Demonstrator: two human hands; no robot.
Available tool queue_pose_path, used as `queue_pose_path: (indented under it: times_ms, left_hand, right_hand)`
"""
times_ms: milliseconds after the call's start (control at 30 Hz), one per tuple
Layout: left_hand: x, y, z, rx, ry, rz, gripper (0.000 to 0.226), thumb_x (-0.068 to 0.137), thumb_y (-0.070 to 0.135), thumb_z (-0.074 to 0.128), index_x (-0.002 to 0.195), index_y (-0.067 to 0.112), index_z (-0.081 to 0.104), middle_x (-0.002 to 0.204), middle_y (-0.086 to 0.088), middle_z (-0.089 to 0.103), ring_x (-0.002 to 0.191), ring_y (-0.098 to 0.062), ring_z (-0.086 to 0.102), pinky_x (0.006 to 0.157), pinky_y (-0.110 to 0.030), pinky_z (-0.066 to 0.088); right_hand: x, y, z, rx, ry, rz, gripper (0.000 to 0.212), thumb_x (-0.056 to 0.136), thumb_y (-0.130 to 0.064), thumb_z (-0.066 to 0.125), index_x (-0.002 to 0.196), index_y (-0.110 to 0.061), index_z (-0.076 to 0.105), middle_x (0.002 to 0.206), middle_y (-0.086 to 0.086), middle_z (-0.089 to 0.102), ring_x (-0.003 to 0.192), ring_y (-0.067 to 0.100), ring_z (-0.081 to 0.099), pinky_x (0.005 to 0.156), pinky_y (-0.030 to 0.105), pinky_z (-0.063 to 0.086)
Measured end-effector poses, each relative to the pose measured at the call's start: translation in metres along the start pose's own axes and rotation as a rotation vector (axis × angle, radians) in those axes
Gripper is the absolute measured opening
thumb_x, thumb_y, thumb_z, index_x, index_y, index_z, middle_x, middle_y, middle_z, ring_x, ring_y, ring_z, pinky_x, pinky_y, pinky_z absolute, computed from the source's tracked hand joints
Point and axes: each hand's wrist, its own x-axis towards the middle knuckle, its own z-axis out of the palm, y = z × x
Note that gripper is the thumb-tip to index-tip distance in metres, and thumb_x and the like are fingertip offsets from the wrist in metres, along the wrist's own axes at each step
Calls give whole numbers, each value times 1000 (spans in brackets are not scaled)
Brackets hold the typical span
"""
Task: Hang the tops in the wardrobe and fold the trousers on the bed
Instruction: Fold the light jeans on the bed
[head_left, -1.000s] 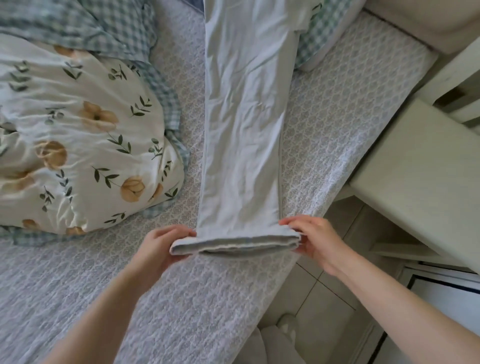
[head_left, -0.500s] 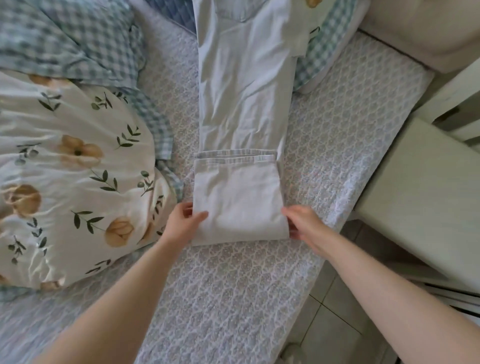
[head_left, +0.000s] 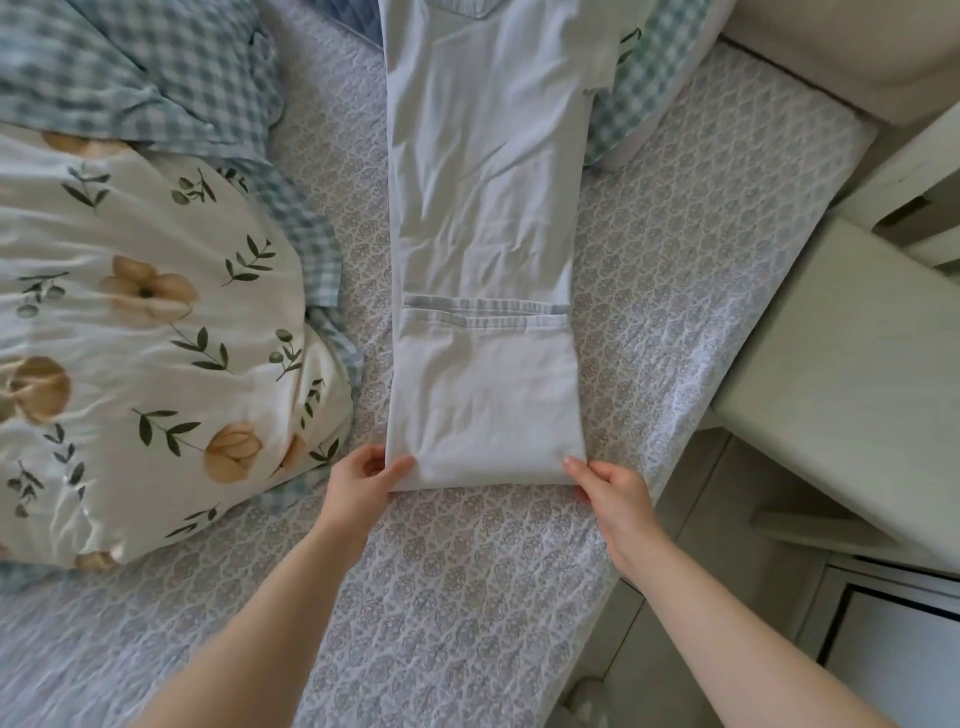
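The pale trousers (head_left: 483, 208) lie stretched out lengthways on the bed (head_left: 467, 597), running away from the person. Their lower end is turned back on itself, so the hem (head_left: 483, 317) lies flat across the leg about a third of the way up.

The left hand (head_left: 358, 480) pinches the near left corner of the fold, thumb on top and fingers tucked beneath. The right hand (head_left: 613, 491) grips the near right corner in the same way.

Just left of the trousers a flowered duvet (head_left: 130, 338) is bunched up, and its checked edge comes close to the folded part without covering it. Further left and beyond it lies a checked cloth (head_left: 156, 67). To the right of the trousers, at their far end, sits a checked pillow (head_left: 639, 88), and the trousers overlap its edge. Well to the right stands a white bedside table (head_left: 841, 389), with tiled floor (head_left: 691, 519) below it. Nothing lies across the trousers themselves.

A second ago the leg was at full length, and both hands held the hem end lifted at the near edge. Half a second ago the fold was already laid down with the hands at these same two corners. Since then the fold has hardly shifted, and the left hand has slid a little nearer the person.
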Motion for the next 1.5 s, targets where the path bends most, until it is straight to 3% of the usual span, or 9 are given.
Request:
queue_pose_path:
  times_ms: [100,200,333,433,833,967,1133,1300,1500]
  left_hand:
    - [-5,-3,2,-61,9,-6,13,87,12,72,99,10,67,104,-11,70,94,-26,68,76,-33,58]
    - [-11,-8,3,-111,17,-8,17,86,9,72,100,8,63,107,-13,67,95,-29,68,76,-35,59]
    - [-27,-21,0,-133,11,-14,28,85,5,73,107,14,58,110,-10,65,96,-28,69,79,-42,61]
    - [-47,-39,-3,-100,2,-8,37,85,2,71,113,21,55,109,-8,66,94,-27,70,71,-39,61]
    - [-150,-92,-5,-144,-29,-21,47,86,-2,70,121,24,53,97,-8,75,87,-23,73,72,-34,59]
    - [-197,-92,-10,-35,-76,-7,68,85,-2,71,135,34,42,100,-11,73,90,-27,72,82,-45,59]
    - [-282,-95,-17,84,-123,29,95,86,-5,68,141,56,20,104,-19,65,96,-43,65,82,-52,58]
    - [-364,-82,-23,79,-198,-30,78,89,-4,64,142,46,34,112,-30,59,103,-48,61,82,-47,58]
    - [-398,-57,-15,5,-191,-95,32,91,-2,62,111,21,69,121,-23,56,95,-27,64,74,-29,58]
  right_hand:
    - [4,-8,-1,-55,31,-10,33,86,-26,72,87,6,68,80,15,61,70,23,51,68,38,44]
    - [4,-13,-4,-133,-13,-26,30,87,-24,70,90,6,67,78,13,61,62,19,48,60,32,41]
    - [-10,-7,-9,-278,-38,-88,12,88,-24,69,89,-13,64,86,0,67,75,13,61,60,22,43]
    - [-26,12,-13,-266,-28,-70,26,87,-19,70,101,-19,49,98,-4,60,86,8,59,61,21,42]
    - [-103,69,-56,-244,-111,-35,16,90,-13,64,104,-17,57,97,-1,69,81,10,64,61,19,46]
    - [-148,65,-81,-289,-145,-41,40,88,-12,65,118,-28,45,95,11,70,79,18,64,68,28,50]
    - [-229,56,-118,-289,-311,-11,67,88,-7,60,127,-56,39,82,9,66,67,17,52,59,24,43]
    - [-294,38,-149,-330,-394,33,70,85,0,54,131,-51,39,59,-7,56,57,14,42,52,26,37]
    - [-308,18,-165,-264,-371,100,40,88,-2,54,123,-19,64,113,4,57,79,16,55,67,27,51]
